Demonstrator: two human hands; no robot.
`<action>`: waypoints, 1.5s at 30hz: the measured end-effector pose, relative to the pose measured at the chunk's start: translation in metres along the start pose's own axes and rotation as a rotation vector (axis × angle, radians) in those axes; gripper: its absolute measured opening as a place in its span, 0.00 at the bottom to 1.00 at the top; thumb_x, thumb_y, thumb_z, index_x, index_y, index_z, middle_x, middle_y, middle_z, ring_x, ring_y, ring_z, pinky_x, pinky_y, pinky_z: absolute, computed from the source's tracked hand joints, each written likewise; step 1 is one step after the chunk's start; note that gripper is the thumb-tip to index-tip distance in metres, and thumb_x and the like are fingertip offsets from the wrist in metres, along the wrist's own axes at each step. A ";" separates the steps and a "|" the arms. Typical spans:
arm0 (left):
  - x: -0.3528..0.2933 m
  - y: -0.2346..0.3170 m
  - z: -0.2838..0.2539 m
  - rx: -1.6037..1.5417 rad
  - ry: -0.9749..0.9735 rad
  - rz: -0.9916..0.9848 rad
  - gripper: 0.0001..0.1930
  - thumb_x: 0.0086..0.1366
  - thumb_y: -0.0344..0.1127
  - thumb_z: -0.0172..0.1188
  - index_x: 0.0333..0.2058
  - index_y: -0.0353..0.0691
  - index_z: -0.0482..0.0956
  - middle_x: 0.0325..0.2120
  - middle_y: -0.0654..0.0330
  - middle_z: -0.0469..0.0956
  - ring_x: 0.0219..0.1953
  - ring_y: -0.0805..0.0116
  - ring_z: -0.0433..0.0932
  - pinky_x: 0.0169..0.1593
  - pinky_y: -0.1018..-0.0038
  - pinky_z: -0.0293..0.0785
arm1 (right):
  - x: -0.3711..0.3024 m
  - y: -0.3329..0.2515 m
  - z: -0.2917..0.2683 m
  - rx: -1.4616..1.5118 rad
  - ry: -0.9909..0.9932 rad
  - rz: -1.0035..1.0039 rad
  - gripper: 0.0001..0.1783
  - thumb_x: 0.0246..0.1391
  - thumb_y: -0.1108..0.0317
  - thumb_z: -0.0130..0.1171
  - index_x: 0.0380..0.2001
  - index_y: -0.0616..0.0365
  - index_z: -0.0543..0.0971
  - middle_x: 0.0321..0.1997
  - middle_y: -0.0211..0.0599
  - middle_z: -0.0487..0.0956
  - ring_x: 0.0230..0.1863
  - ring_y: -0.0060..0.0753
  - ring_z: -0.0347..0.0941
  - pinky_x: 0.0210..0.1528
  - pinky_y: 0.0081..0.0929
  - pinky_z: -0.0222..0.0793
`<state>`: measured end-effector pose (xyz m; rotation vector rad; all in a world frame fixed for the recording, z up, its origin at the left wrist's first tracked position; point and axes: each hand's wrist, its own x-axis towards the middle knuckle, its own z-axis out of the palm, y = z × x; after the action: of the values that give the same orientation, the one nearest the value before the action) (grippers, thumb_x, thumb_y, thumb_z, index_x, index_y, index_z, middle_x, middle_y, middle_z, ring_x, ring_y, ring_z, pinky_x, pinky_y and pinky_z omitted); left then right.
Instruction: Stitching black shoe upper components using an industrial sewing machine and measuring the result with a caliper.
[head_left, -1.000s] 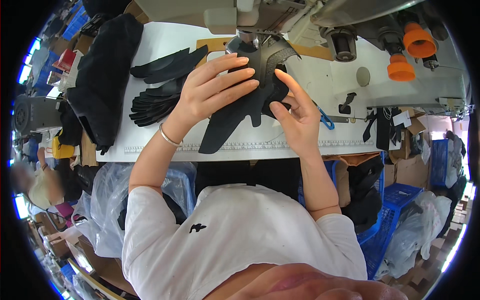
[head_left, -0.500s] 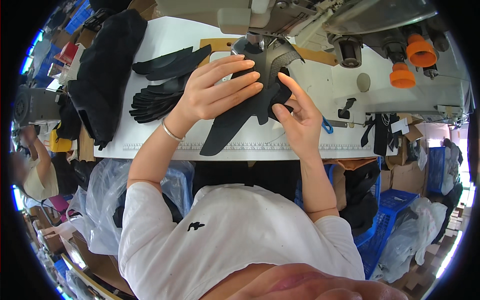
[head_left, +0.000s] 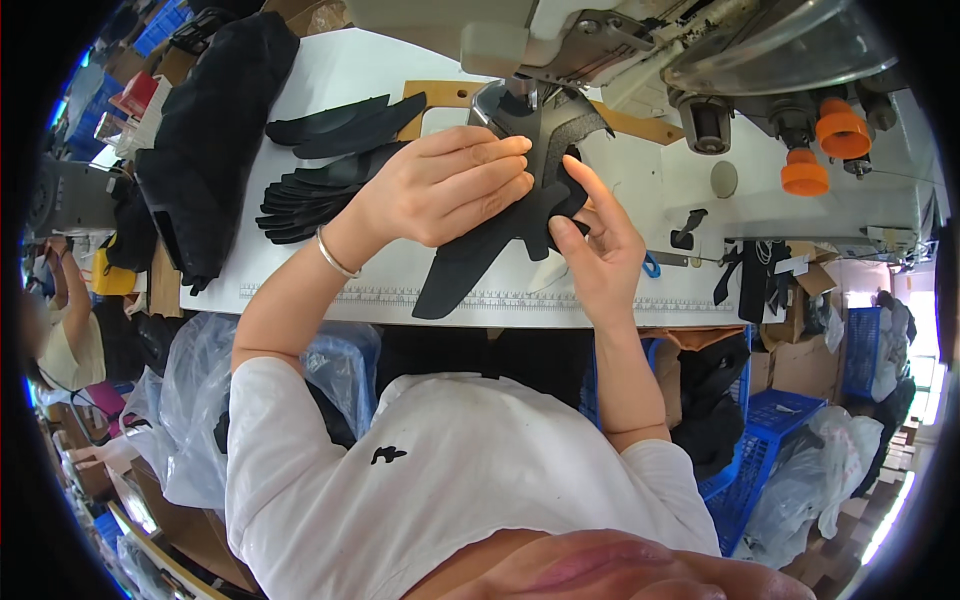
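A dark black piece of cut material (head_left: 465,265) with a long tail and a curved lobe lies under the sewing machine head (head_left: 590,40). Its upper part, a grey textured strip (head_left: 577,120), reaches up by the needle area. My left hand (head_left: 450,185) lies over the piece from the left, fingers pressed together at its edge and thumb hidden beneath. On the other side, my right hand (head_left: 605,240) grips the lobe between thumb and bent fingers, with the index finger pointing up along it. The needle itself is hard to make out.
Several black cut pieces (head_left: 320,195) are fanned out left of my hands, near a large black fabric bundle (head_left: 220,140). A ruler strip (head_left: 500,300) runs along the white table's front edge. Blue scissor handles (head_left: 651,265) lie at right. Another person (head_left: 70,310) sits at far left.
My left fingers have drawn closer together and slid slightly towards me and right on the black piece. My right hand keeps its hold. The whole view has shifted a little.
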<state>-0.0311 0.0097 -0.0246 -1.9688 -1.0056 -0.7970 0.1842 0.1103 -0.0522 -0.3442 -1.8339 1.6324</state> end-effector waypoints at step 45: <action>0.027 -0.021 -0.033 -0.098 -0.240 -0.252 0.17 0.51 0.29 0.64 0.42 0.36 0.85 0.43 0.59 0.79 0.49 0.60 0.80 0.51 0.66 0.77 | 0.048 -0.010 -0.003 -0.021 0.027 0.009 0.30 0.63 0.77 0.62 0.67 0.65 0.70 0.51 0.37 0.81 0.49 0.19 0.78 0.53 0.19 0.73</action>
<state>-0.0415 0.0000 0.0200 -2.0826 -1.4015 -0.7686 0.1525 0.1391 -0.0290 -0.3819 -1.8332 1.6081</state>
